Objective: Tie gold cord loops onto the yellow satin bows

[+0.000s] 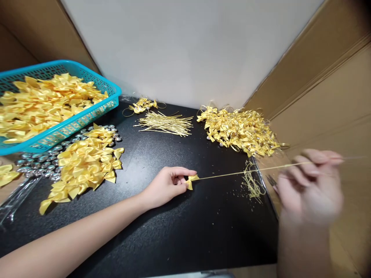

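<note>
By the left hand (164, 188), a yellow bow (190, 182) is pinched; by the right hand (311, 187), a taut gold cord (226, 175) is gripped.

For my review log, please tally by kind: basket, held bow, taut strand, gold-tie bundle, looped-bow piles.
Turquoise basket: 1
Yellow bow in left hand: 1
Taut strand: 1
Gold-tie bundle: 1
Looped-bow piles: 2
Total: 6

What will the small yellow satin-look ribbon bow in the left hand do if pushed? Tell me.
The small yellow satin-look ribbon bow looks thin, so probably light. Its glossy surface may be slippery. Its flaring ends would likely bend and make rolling unlikely.
</note>
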`<act>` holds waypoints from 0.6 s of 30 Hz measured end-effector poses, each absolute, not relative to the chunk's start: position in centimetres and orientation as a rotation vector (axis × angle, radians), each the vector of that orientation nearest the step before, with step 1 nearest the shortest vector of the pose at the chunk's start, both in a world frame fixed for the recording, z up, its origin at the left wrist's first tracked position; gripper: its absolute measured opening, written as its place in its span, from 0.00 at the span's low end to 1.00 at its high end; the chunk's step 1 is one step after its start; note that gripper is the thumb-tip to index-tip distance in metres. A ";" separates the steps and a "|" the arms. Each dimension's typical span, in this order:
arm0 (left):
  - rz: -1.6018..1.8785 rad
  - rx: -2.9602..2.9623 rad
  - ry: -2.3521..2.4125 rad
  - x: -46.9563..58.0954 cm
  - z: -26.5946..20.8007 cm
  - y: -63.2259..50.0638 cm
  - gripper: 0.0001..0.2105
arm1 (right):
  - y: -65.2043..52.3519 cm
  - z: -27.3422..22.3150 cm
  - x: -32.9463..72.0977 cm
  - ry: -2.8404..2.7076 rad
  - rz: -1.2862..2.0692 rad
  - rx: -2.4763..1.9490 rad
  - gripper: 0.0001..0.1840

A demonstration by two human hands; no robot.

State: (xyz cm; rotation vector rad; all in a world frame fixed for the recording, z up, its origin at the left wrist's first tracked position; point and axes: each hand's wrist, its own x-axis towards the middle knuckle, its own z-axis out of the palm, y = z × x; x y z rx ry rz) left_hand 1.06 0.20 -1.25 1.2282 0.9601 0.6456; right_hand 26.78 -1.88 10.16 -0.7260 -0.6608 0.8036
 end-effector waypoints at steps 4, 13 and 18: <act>0.659 1.343 0.998 1.1 -1.0 0.1 0.19 | -2.7 12.0 28.5 -0.550 0.649 -0.758 0.13; 0.788 1.915 1.194 -0.1 -0.2 1.1 0.20 | -3.0 9.4 28.5 -0.754 0.595 -0.948 0.07; 0.632 2.226 1.438 -1.9 0.3 2.0 0.20 | -2.0 6.5 26.8 -0.956 0.720 -0.947 0.07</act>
